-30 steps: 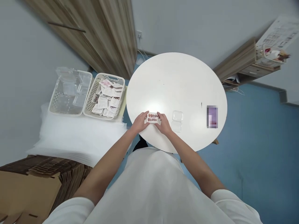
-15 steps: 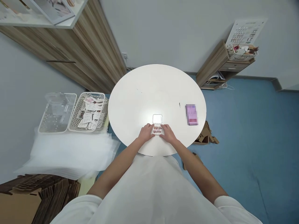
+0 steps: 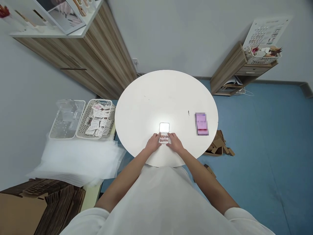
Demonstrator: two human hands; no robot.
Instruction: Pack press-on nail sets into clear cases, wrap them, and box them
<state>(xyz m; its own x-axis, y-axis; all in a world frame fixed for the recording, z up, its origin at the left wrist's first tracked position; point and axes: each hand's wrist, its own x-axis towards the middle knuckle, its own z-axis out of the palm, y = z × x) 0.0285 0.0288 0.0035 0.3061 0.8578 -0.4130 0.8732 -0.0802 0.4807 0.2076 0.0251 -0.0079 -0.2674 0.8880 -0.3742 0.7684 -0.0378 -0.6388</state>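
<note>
A small clear plastic case [image 3: 164,132] lies open near the front edge of the round white table [image 3: 151,104]. Its lid is folded back, away from me, and its near half holds a card of reddish press-on nails [image 3: 163,139]. My left hand [image 3: 154,143] presses on the case's left side with curled fingers. From the other side, my right hand [image 3: 174,142] holds the right edge the same way. Both sets of fingertips rest on the nail card.
A purple phone-sized object [image 3: 201,123] lies on the table's right. Left of the table stand a basket of clear cases [image 3: 65,118] and a basket of paper packets [image 3: 97,118], on white foam sheets [image 3: 73,160]. Flat cardboard [image 3: 36,205] lies bottom left; scraps [image 3: 218,146] on the blue floor.
A second ago I held the nail card in both hands beside the open case. It now sits in the case's near half, under my fingers. My head has turned, shifting the view.
</note>
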